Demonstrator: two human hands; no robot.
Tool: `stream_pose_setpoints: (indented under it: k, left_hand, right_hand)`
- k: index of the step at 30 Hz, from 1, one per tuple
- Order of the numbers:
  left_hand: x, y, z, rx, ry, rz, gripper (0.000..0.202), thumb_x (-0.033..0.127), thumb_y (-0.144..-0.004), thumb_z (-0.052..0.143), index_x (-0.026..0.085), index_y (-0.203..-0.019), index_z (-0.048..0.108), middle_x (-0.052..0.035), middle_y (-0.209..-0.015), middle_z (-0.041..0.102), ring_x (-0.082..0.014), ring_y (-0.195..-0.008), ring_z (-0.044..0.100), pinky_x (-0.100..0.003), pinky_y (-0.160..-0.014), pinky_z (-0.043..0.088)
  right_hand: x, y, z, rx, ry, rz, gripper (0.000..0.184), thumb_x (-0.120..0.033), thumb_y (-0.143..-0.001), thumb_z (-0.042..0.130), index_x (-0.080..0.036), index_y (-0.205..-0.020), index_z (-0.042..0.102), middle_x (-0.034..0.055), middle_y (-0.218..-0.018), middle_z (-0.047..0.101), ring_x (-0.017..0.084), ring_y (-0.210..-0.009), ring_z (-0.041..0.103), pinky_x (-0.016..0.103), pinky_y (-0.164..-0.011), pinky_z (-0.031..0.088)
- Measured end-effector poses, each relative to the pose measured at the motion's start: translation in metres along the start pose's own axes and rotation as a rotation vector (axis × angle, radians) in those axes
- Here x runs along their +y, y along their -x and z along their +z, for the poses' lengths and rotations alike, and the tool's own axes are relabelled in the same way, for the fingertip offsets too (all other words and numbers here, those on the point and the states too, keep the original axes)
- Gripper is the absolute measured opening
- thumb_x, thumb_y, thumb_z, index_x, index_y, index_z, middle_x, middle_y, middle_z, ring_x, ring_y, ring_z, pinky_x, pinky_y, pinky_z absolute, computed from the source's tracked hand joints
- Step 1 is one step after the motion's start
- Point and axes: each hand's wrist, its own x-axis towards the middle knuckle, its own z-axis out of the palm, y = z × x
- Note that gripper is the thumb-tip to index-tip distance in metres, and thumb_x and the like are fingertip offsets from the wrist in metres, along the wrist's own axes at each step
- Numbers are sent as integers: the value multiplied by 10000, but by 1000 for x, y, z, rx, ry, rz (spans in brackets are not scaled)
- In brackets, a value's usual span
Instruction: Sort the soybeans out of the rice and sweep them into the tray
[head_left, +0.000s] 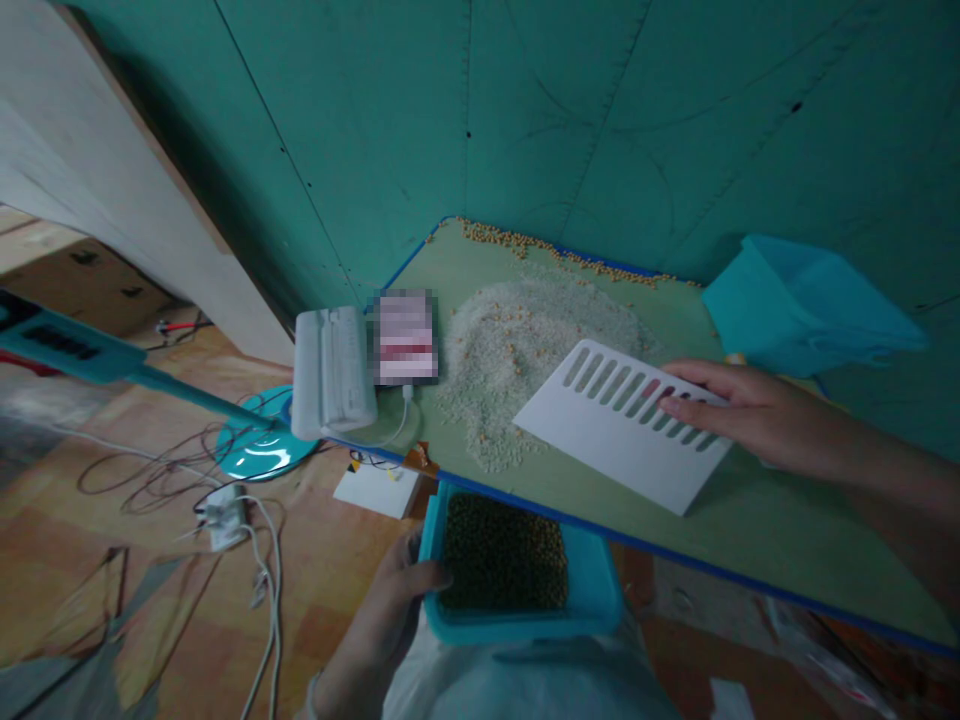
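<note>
My right hand (pixel 724 405) is closed around the slotted end of a white plastic scraper (pixel 600 425), which is held over the table beside a pile of rice (pixel 517 330). Some yellow beans (pixel 512 358) are scattered in the rice. Just below the table's front edge, my left hand (pixel 401 580) grips the left rim of a turquoise plastic container (pixel 596 580). Inside it lie dark green beans (pixel 495 550) with yellow ones along the right side. The container sits over my lap, and my left fingers are partly hidden under it.
More yellow beans (pixel 525 240) line the back edge of the pale green table (pixel 787 520), against a green wall. A turquoise bin (pixel 795 310) stands at the back right. On the left are a white device (pixel 334 370), a blurred-out phone-like screen (pixel 406 337) and cables.
</note>
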Motion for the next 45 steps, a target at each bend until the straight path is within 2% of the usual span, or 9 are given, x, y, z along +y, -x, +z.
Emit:
stream_pose_setpoints:
  k: [7,12,16,22,28,33,38,45]
  left_hand:
    - [4,0,8,47,-14,15,463,91,-522,569,151,-961,705,-21,-684,754,-234,-706,671,-309,-638,525]
    - [4,-1,9,62,1,2,475,81,-515,577,155,-967,702,-18,-678,752,-234,-727,671,-307,-660,523]
    - [3,-1,7,26,0,-11,438,85,-517,581,153,-928,715,-21,-670,750,-237,-710,672,-311,-644,526]
    - [4,2,9,80,1,-7,456,81,-515,576,158,-944,710,-23,-688,753,-243,-759,670,-306,-660,520]
    - [6,2,7,89,-14,-9,451,90,-512,598,149,-945,708,-29,-679,752,-243,-707,676,-312,-642,527]
    - [9,4,7,132,-40,0,445,84,-504,594,150,-929,709,-20,-663,750,-237,-679,676,-304,-615,525]
    - [12,3,8,112,-51,10,408,89,-518,582,144,-900,715,-22,-640,745,-232,-649,671,-265,-500,494]
    - [12,4,8,129,-52,15,397,71,-496,572,149,-854,727,-9,-624,739,-215,-636,665,-265,-535,502]
  right_hand:
    - [1,6,-1,-29,19,-2,418,-548,-745,550,-212,-984,613,31,-852,685,211,-744,636,294,-607,491]
    - [3,7,1,-95,18,-6,380,-505,-798,513,-222,-1038,596,21,-863,682,192,-762,634,274,-612,490]
    - [0,6,3,-98,11,-14,366,-466,-795,526,-207,-1043,597,30,-864,683,194,-760,636,274,-612,493]
    - [-2,3,6,-108,12,-44,362,-446,-798,527,-203,-1054,608,36,-867,684,195,-753,632,277,-606,488]
    - [-2,2,12,-153,-1,-65,350,-432,-809,515,-198,-1050,610,35,-827,673,200,-749,626,285,-610,479]
    - [-5,5,18,-101,-60,-61,325,-429,-789,539,-204,-1006,629,28,-838,669,199,-753,619,278,-604,461]
    - [-6,6,17,-160,-27,-53,340,-447,-797,526,-204,-1018,615,34,-851,664,213,-792,617,289,-631,470]
    - [-6,7,18,-170,-12,-62,339,-428,-799,532,-204,-1041,613,34,-861,666,209,-787,617,288,-638,473]
